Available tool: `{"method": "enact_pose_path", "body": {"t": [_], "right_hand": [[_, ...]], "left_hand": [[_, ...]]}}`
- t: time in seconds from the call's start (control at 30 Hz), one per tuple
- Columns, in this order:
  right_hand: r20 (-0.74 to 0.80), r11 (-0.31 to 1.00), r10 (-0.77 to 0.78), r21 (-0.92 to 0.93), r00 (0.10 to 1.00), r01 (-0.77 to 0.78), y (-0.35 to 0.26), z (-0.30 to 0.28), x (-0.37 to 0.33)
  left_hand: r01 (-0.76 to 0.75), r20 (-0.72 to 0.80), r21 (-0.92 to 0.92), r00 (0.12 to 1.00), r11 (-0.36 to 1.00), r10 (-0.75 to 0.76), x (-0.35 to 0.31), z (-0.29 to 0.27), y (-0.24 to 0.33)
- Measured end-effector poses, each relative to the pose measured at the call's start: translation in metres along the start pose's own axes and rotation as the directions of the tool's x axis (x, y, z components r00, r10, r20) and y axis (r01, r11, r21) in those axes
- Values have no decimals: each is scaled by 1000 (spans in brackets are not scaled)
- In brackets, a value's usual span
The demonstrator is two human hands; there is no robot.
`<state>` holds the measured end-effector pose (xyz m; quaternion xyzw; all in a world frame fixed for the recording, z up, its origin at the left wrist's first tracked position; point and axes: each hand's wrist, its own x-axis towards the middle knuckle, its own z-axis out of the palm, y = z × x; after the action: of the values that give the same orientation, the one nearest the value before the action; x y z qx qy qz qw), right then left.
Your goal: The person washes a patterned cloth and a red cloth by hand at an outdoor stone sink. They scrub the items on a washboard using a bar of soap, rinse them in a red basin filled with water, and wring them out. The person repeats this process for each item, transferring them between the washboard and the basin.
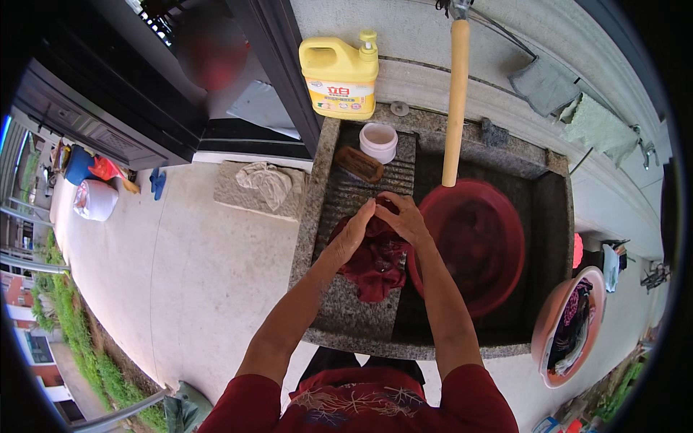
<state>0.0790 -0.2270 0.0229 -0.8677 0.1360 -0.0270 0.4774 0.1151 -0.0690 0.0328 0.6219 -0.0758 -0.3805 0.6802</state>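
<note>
Both hands press on a dark red wet cloth that lies on the ribbed washboard slope of a grey stone sink. Left hand lies with its fingers stretched forward, palm down on the cloth's left side, not closed round it. Right hand sits just beside it, fingers curled over a bunched part of the cloth, gripping it; the two sets of fingertips nearly meet at the cloth's far edge. Just right of the right hand stands a red basin in the sink's deeper part, with a wooden handle rising beyond it. Beyond the hands lie a brown scrub brush and a white cup, and farther off a yellow detergent jug stands on the ledge.
</note>
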Motion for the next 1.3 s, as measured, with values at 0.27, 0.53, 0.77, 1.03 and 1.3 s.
{"method": "enact_pose_path", "body": {"t": [0.27,0.53,0.77,1.03,1.3], "right_hand": [[-10,867,483,145,875,-477,75,7,45],[-325,877,-216,-478,921,38,45,50,-1],[-63,848,-481,-285,875,446,-3,45,-74],[-397,772,-204,-628,895,-102,24,75,34],[11,750,-515,-479,857,457,-14,68,-96]], "left_hand": [[166,-271,825,955,540,121,-75,60,-60],[120,-207,870,969,477,134,-124,14,-40],[-1,-34,987,976,160,216,-104,-11,-76],[-66,21,986,959,151,281,-87,7,-90],[-11,9,1000,982,7,188,-94,-13,-88]]}}
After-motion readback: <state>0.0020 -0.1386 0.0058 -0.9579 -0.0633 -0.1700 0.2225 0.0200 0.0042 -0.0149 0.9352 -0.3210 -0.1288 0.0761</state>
